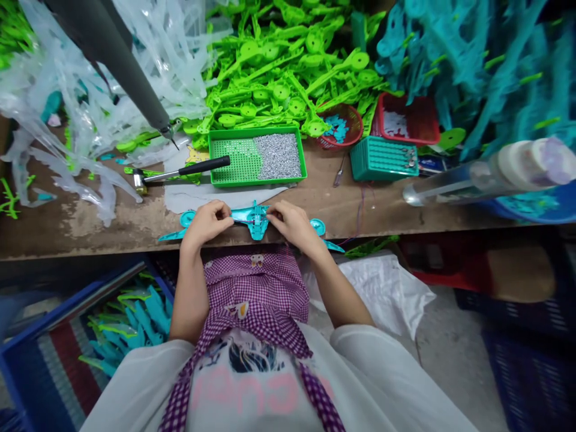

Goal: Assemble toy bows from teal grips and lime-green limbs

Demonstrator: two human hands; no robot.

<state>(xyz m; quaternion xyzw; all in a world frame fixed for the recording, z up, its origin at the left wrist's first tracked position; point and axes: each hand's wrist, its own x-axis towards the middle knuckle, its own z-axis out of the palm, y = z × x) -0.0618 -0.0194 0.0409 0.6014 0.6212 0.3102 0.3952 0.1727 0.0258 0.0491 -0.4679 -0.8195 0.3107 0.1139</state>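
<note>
A long turquoise plastic part (258, 223) lies at the front edge of the bench, with a blocky middle, round discs and pointed tips at both ends. My left hand (207, 223) is closed on its left arm, thumb and fingers pinched together. Close to the middle block, my right hand (290, 221) grips the same part with bent fingers. What sits between the fingertips is too small to make out. A thin dark wire seems to run along the part near my left thumb.
Behind the part stand a green tray (216, 182) of small metal screws and a hammer (180, 172) leaning on it. An electric screwdriver (153, 105) hangs at left. Green arms (279, 66) are heaped behind. Baskets (382, 159) and a clear bottle (472, 177) stand right.
</note>
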